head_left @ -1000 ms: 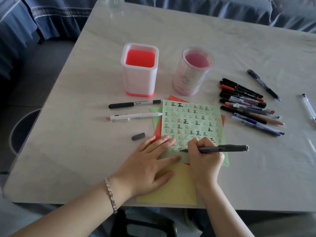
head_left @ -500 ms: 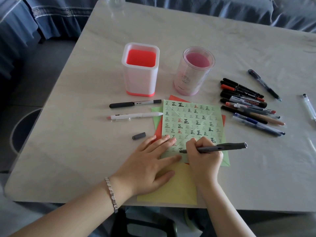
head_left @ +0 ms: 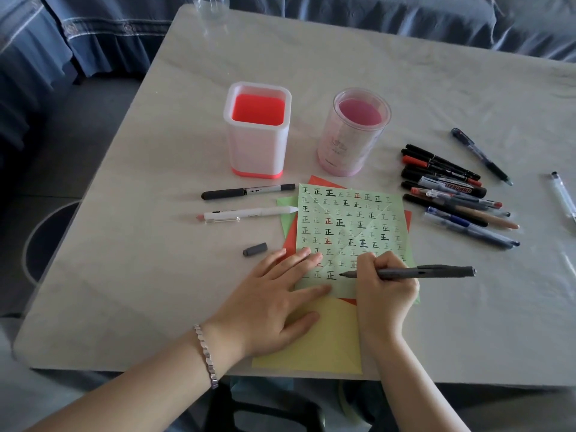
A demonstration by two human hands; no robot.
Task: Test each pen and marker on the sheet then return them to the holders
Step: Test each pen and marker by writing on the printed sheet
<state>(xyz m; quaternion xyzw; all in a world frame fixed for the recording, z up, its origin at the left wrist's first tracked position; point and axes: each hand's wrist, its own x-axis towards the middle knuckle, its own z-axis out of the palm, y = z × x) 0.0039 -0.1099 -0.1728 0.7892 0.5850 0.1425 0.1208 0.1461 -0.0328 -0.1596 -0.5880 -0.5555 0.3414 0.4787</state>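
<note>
surface: pale marbled table [head_left: 436, 88] with rounded corners; blue draped fabric [head_left: 405, 17] behind it, dark floor at left

sheet: green sheet [head_left: 349, 219] gridded with written characters, lying on orange and yellow papers [head_left: 327, 344] at the near edge

left hand [head_left: 274, 300]: fingers spread flat, pressing the sheet's near left corner

right hand [head_left: 383, 294]: fingers curled, pinching a grey pen [head_left: 414, 272] near its tip, which sits at the sheet's bottom row (contact cannot be told)

holders: square holder [head_left: 257, 151] and round holder [head_left: 343, 151], upright beyond the sheet

loose: grey cap [head_left: 255, 249], black marker [head_left: 246, 191], white pen [head_left: 249, 213] at left; pile of pens [head_left: 452, 198] at right

cut off: clear pen [head_left: 564, 198] at the right edge, clear vessel [head_left: 212, 10] at the top; round holder's print unreadable
</note>
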